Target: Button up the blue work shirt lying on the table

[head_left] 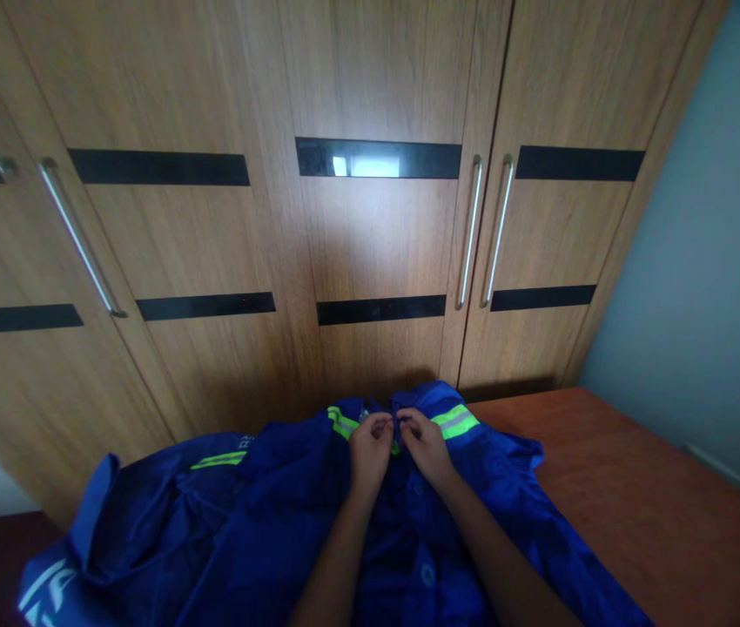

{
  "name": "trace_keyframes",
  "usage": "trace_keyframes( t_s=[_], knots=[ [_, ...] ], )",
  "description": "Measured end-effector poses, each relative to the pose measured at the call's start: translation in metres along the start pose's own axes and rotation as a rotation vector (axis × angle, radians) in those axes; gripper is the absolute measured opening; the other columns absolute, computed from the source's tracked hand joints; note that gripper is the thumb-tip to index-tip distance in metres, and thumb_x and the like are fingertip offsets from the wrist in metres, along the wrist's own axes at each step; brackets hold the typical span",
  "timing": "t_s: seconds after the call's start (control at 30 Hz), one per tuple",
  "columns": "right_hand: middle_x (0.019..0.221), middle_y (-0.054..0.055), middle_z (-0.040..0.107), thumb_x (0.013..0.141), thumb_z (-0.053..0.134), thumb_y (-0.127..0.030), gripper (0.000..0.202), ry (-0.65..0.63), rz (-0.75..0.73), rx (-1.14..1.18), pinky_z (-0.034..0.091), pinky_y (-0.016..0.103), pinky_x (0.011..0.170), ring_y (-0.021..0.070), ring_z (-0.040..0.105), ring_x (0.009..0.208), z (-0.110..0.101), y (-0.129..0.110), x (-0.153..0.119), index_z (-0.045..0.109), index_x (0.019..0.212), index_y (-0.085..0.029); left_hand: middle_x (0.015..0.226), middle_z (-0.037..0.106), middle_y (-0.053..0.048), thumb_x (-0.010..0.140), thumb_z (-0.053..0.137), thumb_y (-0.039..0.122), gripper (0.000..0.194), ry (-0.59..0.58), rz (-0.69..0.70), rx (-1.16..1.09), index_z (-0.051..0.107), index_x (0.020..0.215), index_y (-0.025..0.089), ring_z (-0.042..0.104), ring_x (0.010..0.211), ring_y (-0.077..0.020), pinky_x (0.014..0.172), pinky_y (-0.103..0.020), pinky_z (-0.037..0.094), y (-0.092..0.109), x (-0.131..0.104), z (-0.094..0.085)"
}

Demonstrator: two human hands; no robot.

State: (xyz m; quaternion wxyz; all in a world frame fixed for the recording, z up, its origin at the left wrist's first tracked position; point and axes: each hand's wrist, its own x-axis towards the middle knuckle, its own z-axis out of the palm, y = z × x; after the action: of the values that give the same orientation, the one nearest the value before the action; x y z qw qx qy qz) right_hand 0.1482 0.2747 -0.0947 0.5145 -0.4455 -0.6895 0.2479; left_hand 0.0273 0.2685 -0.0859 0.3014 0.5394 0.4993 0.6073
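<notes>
A blue work jacket (487, 488) with yellow-green reflective stripes lies spread out below me, its front facing up. Near its collar, my left hand (370, 448) pinches one side of the front opening, fingers closed. My right hand (423, 446) is closed on the other side, a short way from the left. Whatever small part lies between the fingertips is hidden. Down the front, buttons such as the lower button (427, 573) show below my right hand. To the left lies more blue clothing (148, 514) with a similar stripe and white lettering.
The jacket rests on a reddish-brown surface (644, 488). Directly behind it stands a wooden wardrobe (376, 235) with dark strips and metal handles, such as the long handle (471, 231). A pale wall (716, 287) rises on the right.
</notes>
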Motion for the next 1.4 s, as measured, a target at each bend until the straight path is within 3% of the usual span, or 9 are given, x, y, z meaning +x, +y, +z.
trace_keyframes(
  t_s=[0.17, 0.4, 0.7, 0.9, 1.07, 1.23, 1.4],
  knots=[
    [0.063, 0.000, 0.066, 0.087, 0.047, -0.028, 0.019, 0.062, 0.026, -0.203, 0.039, 0.023, 0.053, 0.0168, 0.062, 0.057, 0.000, -0.004, -0.001, 0.063, 0.096, -0.023, 0.077, 0.073, -0.006, 0.071, 0.066, 0.030, 0.015, -0.036, -0.032, -0.084, 0.068, 0.078, 0.017, 0.069, 0.074, -0.0188, 0.069, -0.028, 0.054, 0.004, -0.003, 0.005],
    [0.071, 0.005, 0.069, 0.088, 0.051, -0.027, 0.014, 0.087, 0.024, -0.445, 0.029, 0.024, 0.054, 0.0180, 0.062, 0.063, 0.003, -0.017, -0.006, 0.065, 0.088, -0.024, 0.073, 0.072, -0.004, 0.067, 0.065, 0.023, 0.010, 0.045, -0.110, -0.162, 0.067, 0.074, 0.017, 0.069, 0.070, -0.0172, 0.066, -0.026, 0.053, -0.002, 0.000, 0.007],
    [0.069, 0.002, 0.069, 0.087, 0.051, -0.030, 0.015, 0.103, 0.027, -0.308, 0.033, 0.023, 0.055, 0.0178, 0.064, 0.064, 0.002, -0.016, -0.007, 0.064, 0.084, -0.024, 0.060, 0.067, 0.000, 0.064, 0.065, 0.027, 0.015, 0.086, -0.185, -0.227, 0.065, 0.074, 0.016, 0.063, 0.055, -0.0134, 0.052, -0.022, 0.048, -0.005, -0.001, 0.004],
    [0.050, -0.002, 0.061, 0.084, 0.049, -0.038, 0.023, 0.114, 0.095, -0.038, 0.038, 0.022, 0.044, 0.0146, 0.056, 0.045, 0.002, -0.006, 0.002, 0.062, 0.077, -0.020, 0.069, 0.070, -0.002, 0.067, 0.066, 0.030, 0.016, 0.047, -0.114, -0.150, 0.065, 0.076, 0.017, 0.067, 0.065, -0.0163, 0.057, -0.024, 0.050, -0.003, -0.003, 0.006],
    [0.044, -0.003, 0.056, 0.079, 0.052, -0.042, 0.028, 0.086, 0.139, 0.026, 0.034, 0.022, 0.039, 0.0120, 0.048, 0.038, -0.003, -0.001, 0.006, 0.063, 0.068, -0.019, 0.073, 0.070, -0.002, 0.069, 0.062, 0.021, 0.010, 0.010, -0.009, 0.005, 0.063, 0.079, 0.019, 0.068, 0.073, -0.0176, 0.067, -0.026, 0.050, -0.002, -0.005, 0.008],
    [0.042, -0.005, 0.052, 0.077, 0.056, -0.040, 0.025, 0.024, 0.157, -0.087, 0.033, 0.022, 0.040, 0.0119, 0.047, 0.038, -0.014, 0.000, 0.008, 0.064, 0.065, -0.020, 0.070, 0.068, 0.000, 0.073, 0.058, 0.016, 0.013, -0.024, 0.063, 0.202, 0.065, 0.082, 0.022, 0.065, 0.069, -0.0185, 0.065, -0.027, 0.045, -0.003, -0.011, 0.006],
    [0.062, 0.001, 0.063, 0.086, 0.050, -0.035, 0.024, 0.023, 0.146, -0.381, 0.040, 0.026, 0.056, 0.0168, 0.060, 0.062, -0.031, -0.017, 0.026, 0.064, 0.071, -0.021, 0.073, 0.069, 0.000, 0.075, 0.059, 0.015, 0.013, -0.124, 0.134, 0.344, 0.066, 0.078, 0.024, 0.064, 0.069, -0.0183, 0.064, -0.026, 0.042, 0.001, -0.020, 0.009]
  ],
)
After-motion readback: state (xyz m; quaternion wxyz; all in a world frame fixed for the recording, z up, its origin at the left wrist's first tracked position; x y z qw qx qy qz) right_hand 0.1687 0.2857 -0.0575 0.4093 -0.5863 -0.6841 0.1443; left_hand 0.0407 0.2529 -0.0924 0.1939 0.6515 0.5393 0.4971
